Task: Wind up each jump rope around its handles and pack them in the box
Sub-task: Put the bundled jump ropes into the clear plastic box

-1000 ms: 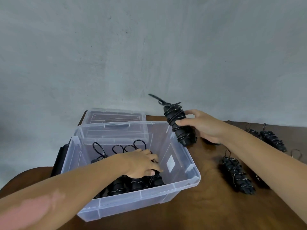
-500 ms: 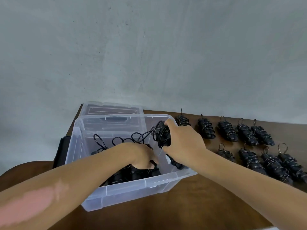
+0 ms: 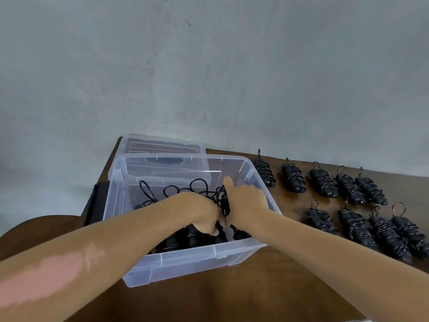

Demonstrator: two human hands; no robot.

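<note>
Both hands (image 3: 246, 203) inside clear box (image 3: 185, 261); right grips wound rope (image 3: 224, 201); labels unreadable.

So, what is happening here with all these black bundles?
A person is packing wound jump ropes into a clear plastic box. The right hand lowers one wound rope into it, while the left hand rests on the bundles already inside. Nine wound ropes wait in two rows on the wooden table.
</note>
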